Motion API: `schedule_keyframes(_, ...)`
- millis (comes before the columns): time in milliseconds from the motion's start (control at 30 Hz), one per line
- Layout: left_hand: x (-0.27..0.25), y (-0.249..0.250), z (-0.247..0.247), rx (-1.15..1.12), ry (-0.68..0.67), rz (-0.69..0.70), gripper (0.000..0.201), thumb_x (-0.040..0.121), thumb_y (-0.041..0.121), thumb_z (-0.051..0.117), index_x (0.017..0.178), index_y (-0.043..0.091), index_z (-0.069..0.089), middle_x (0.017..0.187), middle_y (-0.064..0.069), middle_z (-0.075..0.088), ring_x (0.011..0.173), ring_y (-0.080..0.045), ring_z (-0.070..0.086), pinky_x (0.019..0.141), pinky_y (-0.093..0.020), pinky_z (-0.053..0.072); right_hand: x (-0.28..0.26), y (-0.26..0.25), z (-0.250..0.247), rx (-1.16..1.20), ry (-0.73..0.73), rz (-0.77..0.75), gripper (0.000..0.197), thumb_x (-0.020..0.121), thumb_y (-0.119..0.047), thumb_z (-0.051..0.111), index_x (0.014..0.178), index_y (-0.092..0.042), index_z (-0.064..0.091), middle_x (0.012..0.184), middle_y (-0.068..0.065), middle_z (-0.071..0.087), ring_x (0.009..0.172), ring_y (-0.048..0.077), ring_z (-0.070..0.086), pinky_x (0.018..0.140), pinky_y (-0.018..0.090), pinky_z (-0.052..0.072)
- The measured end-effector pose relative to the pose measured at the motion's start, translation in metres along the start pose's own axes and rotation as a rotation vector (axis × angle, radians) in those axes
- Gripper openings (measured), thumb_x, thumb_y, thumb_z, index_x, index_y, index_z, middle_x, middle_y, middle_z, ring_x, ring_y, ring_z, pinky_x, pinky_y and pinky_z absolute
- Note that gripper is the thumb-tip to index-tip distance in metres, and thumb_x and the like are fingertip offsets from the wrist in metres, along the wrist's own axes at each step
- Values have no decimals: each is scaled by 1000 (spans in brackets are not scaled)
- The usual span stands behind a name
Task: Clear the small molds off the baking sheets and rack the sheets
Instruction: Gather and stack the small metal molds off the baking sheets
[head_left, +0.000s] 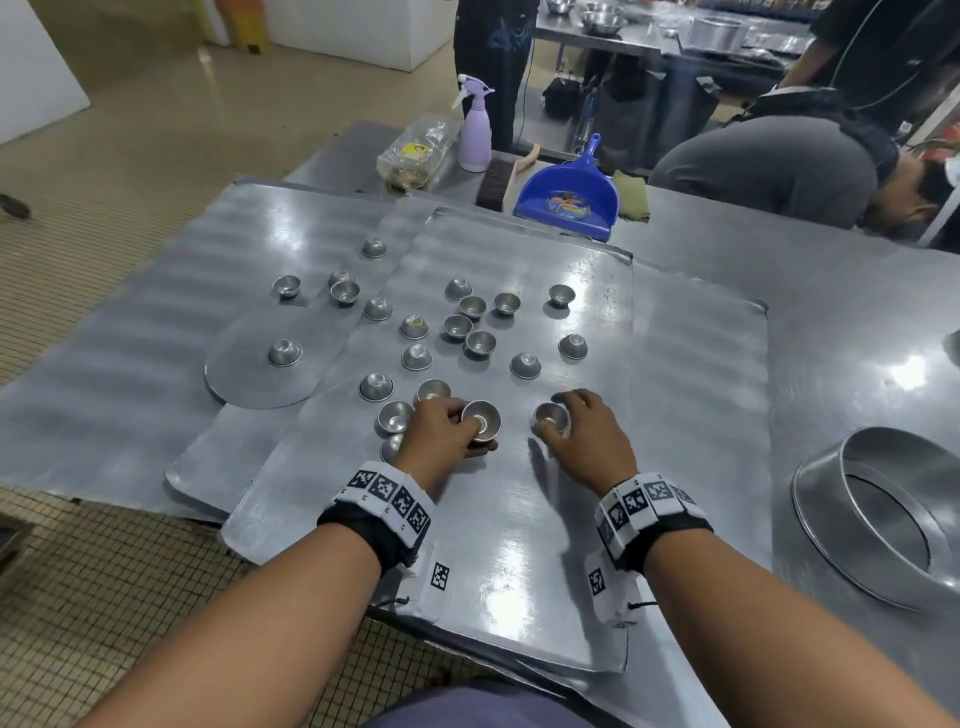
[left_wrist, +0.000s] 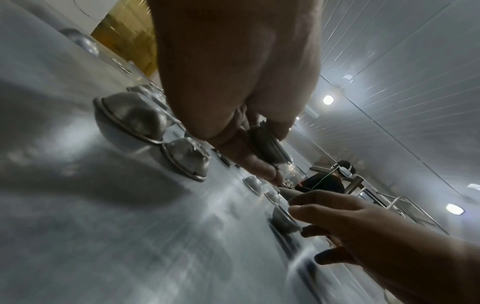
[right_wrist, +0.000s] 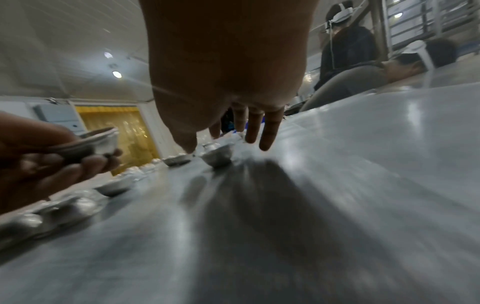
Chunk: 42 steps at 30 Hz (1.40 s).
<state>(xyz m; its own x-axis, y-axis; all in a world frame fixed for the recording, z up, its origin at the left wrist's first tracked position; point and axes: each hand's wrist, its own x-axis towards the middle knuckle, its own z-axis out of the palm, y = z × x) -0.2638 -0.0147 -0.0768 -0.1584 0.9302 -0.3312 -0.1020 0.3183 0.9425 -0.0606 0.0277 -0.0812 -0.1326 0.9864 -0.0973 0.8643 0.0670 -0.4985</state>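
Several small metal molds (head_left: 480, 343) are scattered over overlapping baking sheets (head_left: 519, 545), some upright, some upside down. My left hand (head_left: 460, 423) grips one mold (head_left: 483, 415) near the front of the top sheet. The right wrist view shows that mold (right_wrist: 96, 144) lifted off the sheet. My right hand (head_left: 563, 418) has its thumb and fingers round another mold (head_left: 550, 415). That mold (right_wrist: 218, 157) stands on the sheet. More molds (left_wrist: 132, 117) lie just left of my left hand.
A round metal disc (head_left: 249, 374) with a mold on it lies on the left sheet (head_left: 130, 364). A metal ring pan (head_left: 883, 514) lies at the right. A blue dustpan (head_left: 569, 192), brush (head_left: 498, 182) and spray bottle (head_left: 475, 130) stand at the back. A person (head_left: 779, 171) bends over at the far right.
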Motion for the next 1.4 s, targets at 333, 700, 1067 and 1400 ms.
schedule_keyframes(333,-5,-30,12,51,-99,-150,12,91,-8,54,96,-10,65,95,-32,70,80,-41,75,85,-52,60,5,17,19,30,-11,58,47,84,-49,68,123,-24,57,114,3,66,107,25,59,85,40,52)
schedule_keyframes(700,-2,-29,11,62,-120,-186,19,92,-8,52,102,-15,66,99,-35,70,85,-41,75,88,-51,60,-1,14,19,-36,-8,23,45,82,-47,68,120,-24,63,110,1,66,104,24,57,80,35,47)
schedule_keyframes(1067,-11,-24,12,76,-122,-159,20,90,-10,49,98,-15,66,81,-28,69,67,-32,70,67,-38,60,-15,13,4,119,-52,-15,40,82,-48,70,117,-30,65,107,-5,73,100,18,65,83,33,51)
schedule_keyframes(1400,-19,-4,9,-32,66,-41,20,93,2,54,87,4,73,81,-16,74,74,-27,75,64,-37,57,-28,-30,0,253,0,-245,52,79,-58,69,124,-32,60,115,-14,72,103,10,66,89,36,54)
